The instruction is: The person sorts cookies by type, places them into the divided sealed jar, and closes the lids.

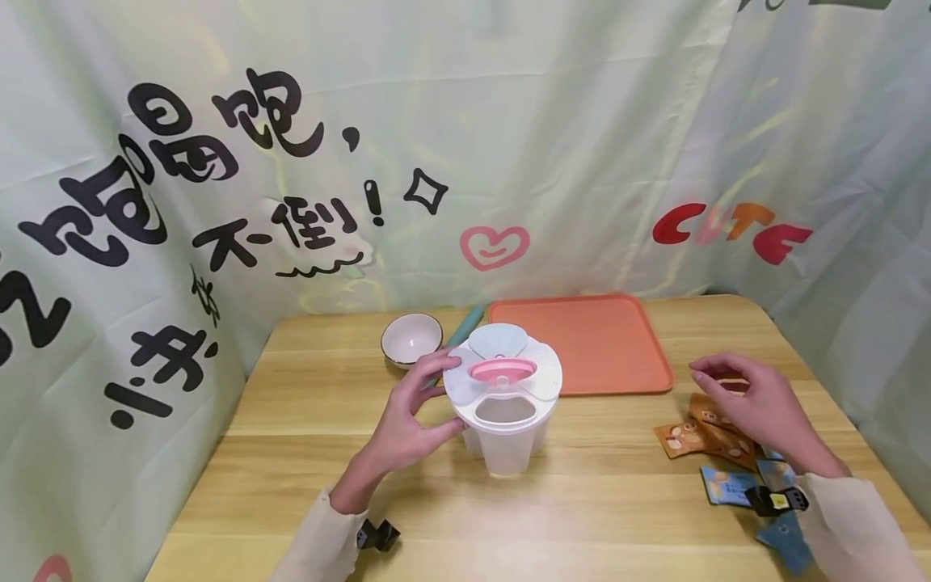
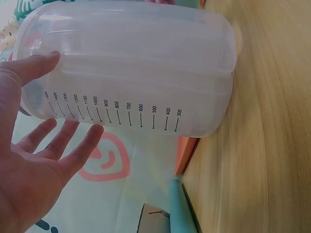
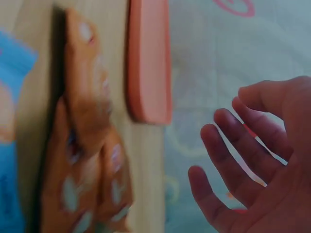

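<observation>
Between the table's (image 1: pixel 305 404) left and right edges, steady the lidded container (image 1: pixel 507 444) with left hand (image 1: pixel 400 434) curved widely around its upper side; best to lower right hand (image 1: pixel 765 406), empty and loosely bent, onto orange packets (image 1: pixel 701 437) near the right edge.

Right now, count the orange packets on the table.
3 visible in the head view: left packet, far packet and near-right packet, overlapping. More may be hidden beneath these or by the right hand.
</observation>
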{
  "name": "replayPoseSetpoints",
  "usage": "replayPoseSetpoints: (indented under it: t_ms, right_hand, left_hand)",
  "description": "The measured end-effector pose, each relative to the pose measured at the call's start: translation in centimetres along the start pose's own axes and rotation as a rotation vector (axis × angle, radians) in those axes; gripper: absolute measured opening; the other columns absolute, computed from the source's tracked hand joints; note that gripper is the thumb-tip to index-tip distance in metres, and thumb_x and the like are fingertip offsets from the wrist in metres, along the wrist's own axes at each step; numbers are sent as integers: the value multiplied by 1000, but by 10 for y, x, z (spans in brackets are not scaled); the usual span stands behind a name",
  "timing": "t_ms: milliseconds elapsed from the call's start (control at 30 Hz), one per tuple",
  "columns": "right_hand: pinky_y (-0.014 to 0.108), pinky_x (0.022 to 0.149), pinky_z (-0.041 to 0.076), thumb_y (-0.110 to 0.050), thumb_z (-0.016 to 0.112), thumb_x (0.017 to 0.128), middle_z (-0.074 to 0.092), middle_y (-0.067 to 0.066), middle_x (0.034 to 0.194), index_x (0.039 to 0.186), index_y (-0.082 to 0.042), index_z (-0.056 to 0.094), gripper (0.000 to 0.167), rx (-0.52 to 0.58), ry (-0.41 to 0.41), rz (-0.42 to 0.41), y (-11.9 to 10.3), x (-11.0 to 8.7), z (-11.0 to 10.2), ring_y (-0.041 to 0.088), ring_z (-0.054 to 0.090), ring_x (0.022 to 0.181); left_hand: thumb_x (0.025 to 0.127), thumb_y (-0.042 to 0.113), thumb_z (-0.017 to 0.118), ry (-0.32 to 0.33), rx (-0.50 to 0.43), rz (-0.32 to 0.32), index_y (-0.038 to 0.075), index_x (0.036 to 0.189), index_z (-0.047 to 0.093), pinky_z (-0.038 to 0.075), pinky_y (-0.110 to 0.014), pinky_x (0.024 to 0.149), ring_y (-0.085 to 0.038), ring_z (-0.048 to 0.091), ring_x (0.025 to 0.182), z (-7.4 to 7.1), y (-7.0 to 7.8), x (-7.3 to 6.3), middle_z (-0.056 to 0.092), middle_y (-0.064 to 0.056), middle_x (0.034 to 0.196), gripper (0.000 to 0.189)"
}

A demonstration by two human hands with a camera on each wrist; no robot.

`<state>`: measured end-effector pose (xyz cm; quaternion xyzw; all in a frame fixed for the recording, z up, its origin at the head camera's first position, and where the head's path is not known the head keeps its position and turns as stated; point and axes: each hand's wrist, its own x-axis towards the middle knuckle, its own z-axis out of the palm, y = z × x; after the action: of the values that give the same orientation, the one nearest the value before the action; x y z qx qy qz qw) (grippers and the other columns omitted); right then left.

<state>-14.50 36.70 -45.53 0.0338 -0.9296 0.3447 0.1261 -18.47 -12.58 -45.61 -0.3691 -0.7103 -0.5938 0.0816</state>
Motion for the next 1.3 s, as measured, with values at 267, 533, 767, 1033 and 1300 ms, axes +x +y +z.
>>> replayPoseSetpoints:
  t_ms: [267, 533, 767, 1033, 1300]
  right_hand:
    - [27, 85, 63, -22, 79, 102, 79, 25, 123, 127, -3, 78, 31, -117, -112, 43, 26, -6, -1, 14, 75, 104]
    - [74, 91, 57, -20, 83, 98, 75, 34, 124, 129, 7, 73, 43, -230, -233, 65, 38, -10, -4, 58, 68, 114]
    - [65, 85, 63, -15, 84, 96, 75, 34, 121, 128, 9, 72, 42, -234, -246, 84, 44, -9, -4, 51, 74, 105]
    - [61, 78, 63, -15, 84, 96, 74, 34, 113, 129, 13, 70, 45, -246, -265, 108, 44, -1, -9, 45, 72, 96]
    - [41, 67, 63, -15, 83, 97, 76, 23, 100, 115, 10, 72, 33, -227, -199, 103, 39, 2, -12, 37, 73, 88]
  left_hand:
    - [80, -15, 88, 15, -24, 14, 0, 148, 57, 64, -43, 108, -15, 56, 147, 1, -1, -4, 52, -27, 158, 77]
    - [80, -13, 88, 12, -20, 21, 1, 149, 57, 65, -42, 107, -16, 57, 146, 1, -3, -4, 53, -26, 158, 77]
    - [80, -13, 88, 11, -25, 23, 1, 149, 57, 64, -39, 108, -16, 57, 146, 1, -3, -3, 53, -26, 156, 77]
    - [81, -12, 88, 11, -14, 22, 2, 150, 56, 65, -46, 107, -17, 58, 145, 1, -3, -3, 53, -25, 157, 77]
    - [81, -12, 88, 14, -13, 23, 2, 150, 56, 65, -47, 107, -17, 59, 144, 2, -2, -2, 53, -25, 157, 78]
